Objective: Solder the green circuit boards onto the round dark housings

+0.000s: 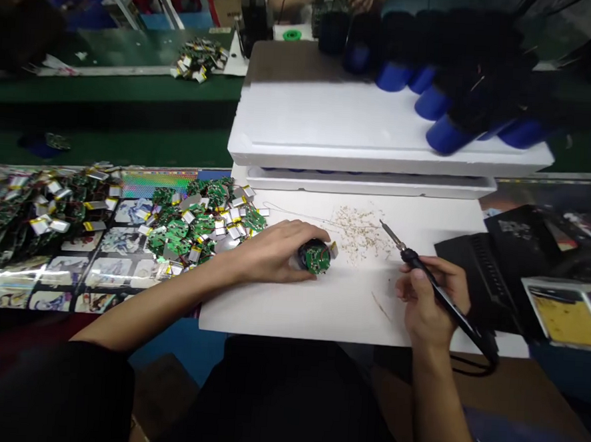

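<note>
My left hand (276,252) is wrapped round a small dark round housing with a green circuit board (317,257) facing up in it. A small silver battery with a yellow edge (333,249) sticks out at its right side. In my right hand (433,299) is a soldering iron (434,283), its metal tip pointing up and left, apart from the board. Between the hands, many tiny yellowish bits (362,235) lie scattered on the white sheet (290,314). A thin strand of wire (300,214) runs across the sheet behind the left hand.
Left of the sheet lie heaps of green boards with batteries (205,219) and more boards (51,206). A white foam box (301,128) stands behind, with several blue cylinders (446,133) on top. At right are a black case (487,279) and a tray with a yellow sponge (567,314).
</note>
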Available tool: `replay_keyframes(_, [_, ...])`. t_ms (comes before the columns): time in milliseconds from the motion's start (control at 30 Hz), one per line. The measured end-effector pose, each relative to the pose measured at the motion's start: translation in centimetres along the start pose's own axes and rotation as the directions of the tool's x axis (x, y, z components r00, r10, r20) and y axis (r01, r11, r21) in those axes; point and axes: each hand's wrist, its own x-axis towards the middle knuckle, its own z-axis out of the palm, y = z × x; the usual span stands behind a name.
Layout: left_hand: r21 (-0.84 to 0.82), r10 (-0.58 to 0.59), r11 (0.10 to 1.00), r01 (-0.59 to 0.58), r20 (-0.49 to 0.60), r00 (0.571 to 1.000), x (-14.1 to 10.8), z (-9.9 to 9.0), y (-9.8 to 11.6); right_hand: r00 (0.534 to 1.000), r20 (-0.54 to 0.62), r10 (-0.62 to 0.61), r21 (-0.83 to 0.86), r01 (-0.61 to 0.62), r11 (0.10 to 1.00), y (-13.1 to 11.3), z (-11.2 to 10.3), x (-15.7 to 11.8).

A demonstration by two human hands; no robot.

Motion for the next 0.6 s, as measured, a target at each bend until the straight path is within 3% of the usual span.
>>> replay_keyframes(167, [-0.119, -0.139, 0.984, 0.133, -0.044, 0.989, -2.6, -5.8, 1.9, 0.999, -0.043, 0.029, -0.056, -0.031, 0.998, 0.2, -0.3, -0.5])
replay_keyframes(300, [-0.046, -0.191, 0.981, 0.186, -0.296, 0.936, -5.9, -12.1, 1.6, 0.997, -0.034, 0.072, -0.151, -0.077, 0.986, 0.1, -0.3, -0.7])
replay_keyframes(367, [0.002, -0.227, 0.968, 0.253, -0.433, 0.872, -7.2, -15.0, 0.0, 0.994, -0.02, 0.106, -0.208, -0.108, 0.972, -0.1, -0.3, -0.7])
replay_keyframes(467, [0.019, -0.309, 0.923, 0.385, -0.559, 0.77, -8.2, -18.6, -4.3, 0.992, -0.008, 0.123, -0.261, -0.121, 0.958, -0.1, -0.4, -0.6])
replay_keyframes(600, [-0.02, -0.447, 0.827, 0.561, -0.628, 0.637, -6.9, -20.7, -11.6, 0.989, 0.021, 0.145, -0.293, -0.133, 0.947, 0.6, -1.0, -0.3])
